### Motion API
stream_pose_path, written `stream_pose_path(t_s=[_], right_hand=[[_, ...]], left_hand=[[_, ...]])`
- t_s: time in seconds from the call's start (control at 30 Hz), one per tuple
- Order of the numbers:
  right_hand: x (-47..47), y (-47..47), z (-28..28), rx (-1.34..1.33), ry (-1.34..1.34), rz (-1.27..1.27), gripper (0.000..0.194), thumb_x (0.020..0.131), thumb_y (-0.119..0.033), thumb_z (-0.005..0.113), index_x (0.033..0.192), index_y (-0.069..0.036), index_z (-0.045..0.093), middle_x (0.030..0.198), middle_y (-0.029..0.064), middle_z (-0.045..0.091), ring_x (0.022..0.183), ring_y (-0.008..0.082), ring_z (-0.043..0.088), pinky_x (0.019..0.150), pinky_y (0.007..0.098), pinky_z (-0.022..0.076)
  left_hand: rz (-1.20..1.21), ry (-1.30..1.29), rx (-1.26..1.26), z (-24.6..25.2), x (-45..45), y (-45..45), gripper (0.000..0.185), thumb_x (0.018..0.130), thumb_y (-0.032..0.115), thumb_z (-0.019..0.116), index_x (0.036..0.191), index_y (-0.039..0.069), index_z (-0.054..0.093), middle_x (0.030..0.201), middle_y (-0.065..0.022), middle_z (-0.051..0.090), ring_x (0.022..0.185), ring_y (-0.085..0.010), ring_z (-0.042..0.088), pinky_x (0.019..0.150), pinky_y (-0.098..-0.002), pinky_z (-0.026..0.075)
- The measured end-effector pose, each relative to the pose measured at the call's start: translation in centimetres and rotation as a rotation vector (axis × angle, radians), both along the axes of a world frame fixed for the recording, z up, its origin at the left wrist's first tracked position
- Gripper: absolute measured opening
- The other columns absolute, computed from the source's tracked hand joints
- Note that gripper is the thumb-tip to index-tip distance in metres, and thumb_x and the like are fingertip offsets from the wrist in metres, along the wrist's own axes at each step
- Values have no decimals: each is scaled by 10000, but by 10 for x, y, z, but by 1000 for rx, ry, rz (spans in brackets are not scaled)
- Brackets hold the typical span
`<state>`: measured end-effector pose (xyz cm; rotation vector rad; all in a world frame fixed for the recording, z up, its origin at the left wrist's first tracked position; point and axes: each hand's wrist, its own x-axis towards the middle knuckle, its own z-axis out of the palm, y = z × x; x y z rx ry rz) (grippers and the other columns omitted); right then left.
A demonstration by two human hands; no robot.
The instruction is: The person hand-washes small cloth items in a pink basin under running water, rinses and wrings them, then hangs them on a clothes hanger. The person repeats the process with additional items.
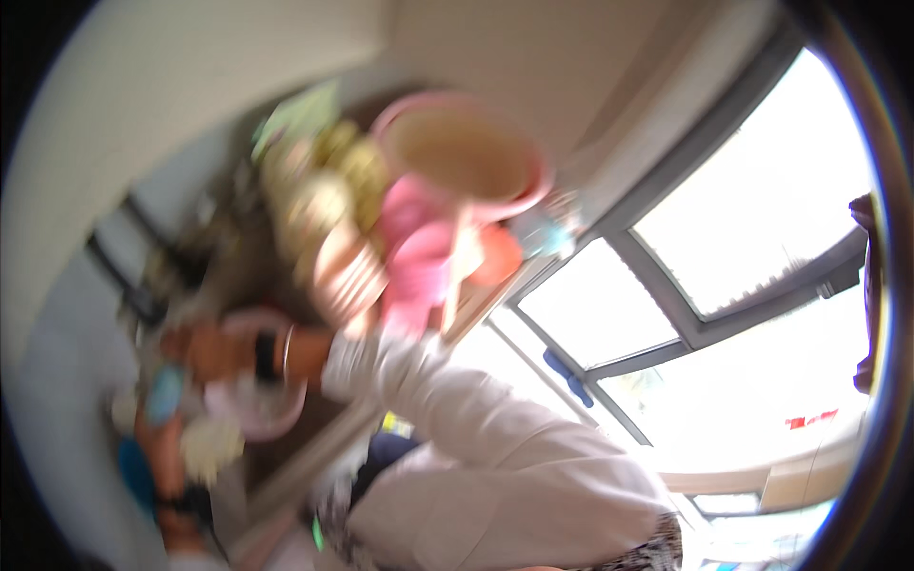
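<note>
The picture is strongly blurred. My right hand (pixel 207 353), with a black band and a thin bracelet at its wrist, reaches left from a white sleeve over a pale pink container (pixel 253 421). Its fingertips are close to a small light-blue object (pixel 165 394); whether they touch it I cannot tell. My left hand (pixel 161 450) comes up from the bottom left, a dark band at its wrist, and appears to hold the light-blue object. Beside it are a cream, ruffled item (pixel 211 450) and a darker blue round thing (pixel 136 471), partly hidden by the hand.
A large pink tub (pixel 464 153) stands against the wall, with pink items (pixel 421 260) and an orange-red round thing (pixel 498 253) before it. Yellowish bundles (pixel 314 200) and a pale green sheet (pixel 300 118) lie left of it. Grey-framed windows (pixel 621 250) are on the right.
</note>
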<state>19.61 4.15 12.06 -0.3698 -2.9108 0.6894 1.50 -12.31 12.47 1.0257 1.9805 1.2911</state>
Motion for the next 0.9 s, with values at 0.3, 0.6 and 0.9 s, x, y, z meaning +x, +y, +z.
stream_pose_path(t_s=[0.3,0.6,0.9], right_hand=[[58,-116,-39,-966,246,127,656,950,-257,636,1510,-144,312,1503,93,376,1370,308,394,1077,453,385],[64,-110,-54,-427,398,57,479,850,-121,672,1308,-66,541,1250,165,580,1157,302,576,971,396,484],[67,-79,-86,-1563,590,-268,285,988,-99,536,1258,-10,557,1293,126,570,1204,225,559,941,373,500]], left_hand=[[51,109,-180,-18,5,-61,339,996,349,513,1129,87,681,1085,-135,686,955,-262,637,837,-416,517],[10,-353,-196,-68,28,-40,368,893,250,638,1144,-19,628,1185,-161,646,1031,-153,617,873,-335,490],[-204,-1350,307,-45,105,-50,439,762,128,664,1189,46,601,1128,-78,643,1100,-249,592,1019,-530,414]])
